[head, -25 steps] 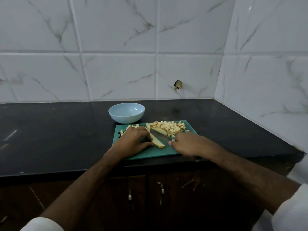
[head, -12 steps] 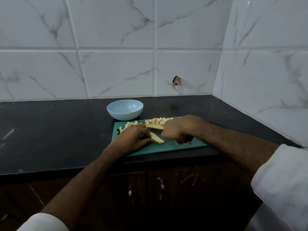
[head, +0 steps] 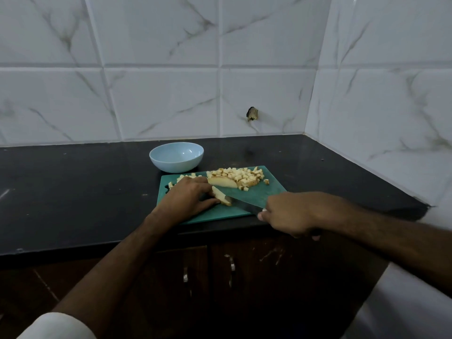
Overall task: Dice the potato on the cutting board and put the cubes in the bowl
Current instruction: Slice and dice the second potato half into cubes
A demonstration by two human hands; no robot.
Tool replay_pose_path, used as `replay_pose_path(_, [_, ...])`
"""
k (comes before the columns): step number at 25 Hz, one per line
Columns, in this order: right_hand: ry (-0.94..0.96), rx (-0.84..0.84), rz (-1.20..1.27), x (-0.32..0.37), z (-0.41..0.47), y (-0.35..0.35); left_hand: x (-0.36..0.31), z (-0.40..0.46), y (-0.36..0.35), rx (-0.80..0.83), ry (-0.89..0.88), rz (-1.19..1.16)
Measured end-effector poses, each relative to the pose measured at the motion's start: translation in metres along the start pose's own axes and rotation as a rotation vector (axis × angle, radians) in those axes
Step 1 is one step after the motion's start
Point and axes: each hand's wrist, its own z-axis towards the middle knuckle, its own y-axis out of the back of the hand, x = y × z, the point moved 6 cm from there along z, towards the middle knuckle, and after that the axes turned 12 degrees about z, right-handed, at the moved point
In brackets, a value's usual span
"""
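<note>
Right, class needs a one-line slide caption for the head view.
Left hand steadies a potato strip on the green cutting board while the right hand holds the knife; bowl empty.

Single head-worn view, forward and down, close over the counter [head: 73, 192] corner.

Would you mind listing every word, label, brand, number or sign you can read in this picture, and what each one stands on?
None: no readable text shows anywhere in this view.
The bowl, cutting board and knife blade show no print, brand or number.
The wall tiles carry only grey veining; the dark mark on one is a chip or stain, not a sign.
The cabinet doors bear only scuffs and handles.
</note>
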Motion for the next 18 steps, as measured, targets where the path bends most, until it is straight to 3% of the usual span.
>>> replay_pose_path(3, [0.067,-0.017,-0.109,-0.002,-0.015,-0.008,-0.002,0.0,0.0,0.001,-0.009,0.005])
replay_pose_path(9, [0.124,-0.283,-0.298,-0.006,-0.02,-0.032,-0.001,-0.001,-0.007,0.039,-0.032,-0.023])
replay_pose_path(14, [0.103,-0.343,-0.231,-0.017,0.008,-0.019,-0.002,-0.001,-0.008,0.055,-0.038,-0.041])
replay_pose_path(18, [0.029,-0.339,-0.211,-0.032,0.031,-0.005,0.002,-0.001,-0.009,0.007,0.001,0.155])
